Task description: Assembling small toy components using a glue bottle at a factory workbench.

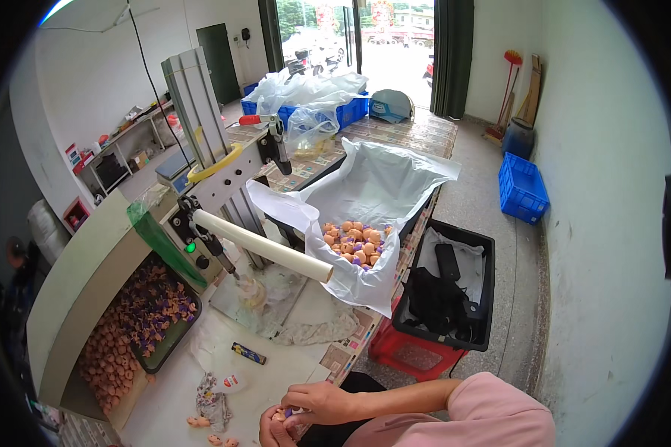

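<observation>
Close to my body, my left hand [270, 433] is closed around a small peach doll part [279, 415] with purple on it. My right hand [328, 403] reaches across and pinches at the purple piece; the fingers partly hide both pieces. Left of my hands, a few loose peach doll parts [199, 422] lie on the table beside a crumpled rag [213, 402] and a small white round-topped container [231, 383]. Farther up lies a dark blue and yellow tube-shaped item [248, 353].
A lever press [224, 179] with a long pale handle stands ahead. To its left are a heap of peach doll heads [108, 369] and a dark tray [194, 313] of purple-and-peach pieces. A lined box [395, 175] holds joined pieces; a black crate [492, 283] sits on a red stool [402, 350].
</observation>
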`<state>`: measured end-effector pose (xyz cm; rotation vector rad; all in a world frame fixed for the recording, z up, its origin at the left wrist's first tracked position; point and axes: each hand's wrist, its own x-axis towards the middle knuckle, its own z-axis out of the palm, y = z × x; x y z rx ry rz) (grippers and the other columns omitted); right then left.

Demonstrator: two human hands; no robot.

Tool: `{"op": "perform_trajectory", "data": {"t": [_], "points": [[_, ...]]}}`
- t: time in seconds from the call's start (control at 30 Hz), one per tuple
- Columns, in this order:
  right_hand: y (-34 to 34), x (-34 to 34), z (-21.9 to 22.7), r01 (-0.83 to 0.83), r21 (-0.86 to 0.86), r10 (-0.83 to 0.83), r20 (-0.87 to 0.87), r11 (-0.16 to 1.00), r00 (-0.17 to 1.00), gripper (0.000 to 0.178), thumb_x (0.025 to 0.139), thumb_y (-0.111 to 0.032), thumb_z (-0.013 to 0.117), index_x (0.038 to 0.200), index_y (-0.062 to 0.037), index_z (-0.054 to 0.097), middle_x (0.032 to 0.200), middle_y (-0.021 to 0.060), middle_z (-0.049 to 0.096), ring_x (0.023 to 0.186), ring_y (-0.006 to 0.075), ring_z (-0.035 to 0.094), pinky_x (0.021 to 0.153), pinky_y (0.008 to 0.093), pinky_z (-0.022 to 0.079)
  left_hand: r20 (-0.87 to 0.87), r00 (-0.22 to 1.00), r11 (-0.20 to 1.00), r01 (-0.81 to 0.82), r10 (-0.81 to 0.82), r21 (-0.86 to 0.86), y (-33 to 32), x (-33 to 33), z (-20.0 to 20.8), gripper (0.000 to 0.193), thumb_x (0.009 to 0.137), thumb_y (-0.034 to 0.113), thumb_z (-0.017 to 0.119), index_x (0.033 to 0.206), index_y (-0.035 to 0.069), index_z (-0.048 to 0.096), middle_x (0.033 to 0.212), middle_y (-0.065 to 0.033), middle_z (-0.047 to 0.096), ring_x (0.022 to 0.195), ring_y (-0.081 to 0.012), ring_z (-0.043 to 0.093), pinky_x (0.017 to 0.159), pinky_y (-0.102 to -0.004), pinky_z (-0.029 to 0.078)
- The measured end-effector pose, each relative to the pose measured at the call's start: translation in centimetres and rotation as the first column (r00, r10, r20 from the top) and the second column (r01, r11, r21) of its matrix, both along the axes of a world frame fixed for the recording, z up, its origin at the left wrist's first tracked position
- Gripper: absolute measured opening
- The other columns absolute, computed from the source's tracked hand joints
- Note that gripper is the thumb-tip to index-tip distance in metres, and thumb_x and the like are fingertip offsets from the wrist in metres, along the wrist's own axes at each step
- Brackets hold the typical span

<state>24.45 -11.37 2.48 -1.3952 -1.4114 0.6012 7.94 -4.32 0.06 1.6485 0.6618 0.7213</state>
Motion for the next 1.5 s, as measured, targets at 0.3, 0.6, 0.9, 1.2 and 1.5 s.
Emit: {"op": "perform_trajectory", "data": {"t": [0.3, 0.6, 0.9, 1.2, 1.5], "points": [[1.7, -2.7, 0.5, -0.157, 0.054, 0.137, 0.27, 0.986, 0.953, 0.037, 0.092, -0.039, 0.057, 0.082, -0.0031, 0.052, 0.075, 0.012, 0.054, 0.067, 0.0336, 0.058, 0.058, 0.0409, 0.048, 0.167, 0.951, 0.914, -0.188, 0.262, -0.359, -2.3, -1.1, 1.9, 0.03, 0.103, 0.033, 0.038, 0.096, 0.006, 0.047, 0.067, -0.0001, 0.046, 0.049, -0.0079, 0.039, 0.046, -0.0214, 0.034], [2.5, -5.6, -0.1, -0.054, 0.104, 0.023, 0.279, 0.993, 0.96, 0.035, 0.091, -0.034, 0.058, 0.074, -0.0041, 0.053, 0.066, 0.0098, 0.054, 0.059, 0.0321, 0.058, 0.051, 0.0389, 0.046, 0.168, 0.872, 0.863, -0.394, 0.459, -0.315, -2.8, -1.5, -1.4, 0.04, 0.1, 0.043, 0.042, 0.106, 0.003, 0.043, 0.077, -0.0012, 0.045, 0.061, -0.0088, 0.04, 0.052, -0.0232, 0.035], [1.9, -4.9, 1.2, -0.131, 0.032, 0.123, 0.186, 0.991, 0.975, 0.038, 0.094, -0.036, 0.053, 0.075, -0.003, 0.055, 0.068, 0.0133, 0.056, 0.063, 0.0351, 0.058, 0.055, 0.0419, 0.045, 0.183, 0.904, 0.91, -0.407, 0.387, 0.083, -2.8, -1.9, -2.8, 0.044, 0.1, 0.045, 0.041, 0.114, 0.003, 0.042, 0.093, -0.0055, 0.046, 0.081, -0.0167, 0.047, 0.067, -0.0321, 0.043], [2.5, -4.0, -1.3, -0.211, 0.245, 0.2, 0.072, 0.946, 0.977, 0.035, 0.095, -0.025, 0.051, 0.07, -0.0007, 0.05, 0.064, 0.0142, 0.052, 0.058, 0.035, 0.054, 0.053, 0.0424, 0.042, 0.105, 0.914, 0.811, -0.288, 0.391, -0.51, -3.7, -0.8, 0.0, 0.04, 0.099, 0.048, 0.044, 0.095, 0.008, 0.046, 0.074, -0.0003, 0.043, 0.061, -0.0082, 0.039, 0.053, -0.0241, 0.033], [2.2, -4.1, -1.4, -0.143, 0.134, 0.156, -0.093, 0.981, 0.983, 0.036, 0.094, -0.027, 0.053, 0.07, -0.0002, 0.051, 0.064, 0.0157, 0.054, 0.06, 0.0352, 0.055, 0.056, 0.0422, 0.043, 0.117, 0.884, 0.81, -0.353, 0.453, -0.468, -3.4, 0.1, -1.7, 0.041, 0.098, 0.048, 0.044, 0.091, 0.008, 0.046, 0.078, -0.0023, 0.045, 0.068, -0.0119, 0.043, 0.059, -0.0281, 0.04]]}}
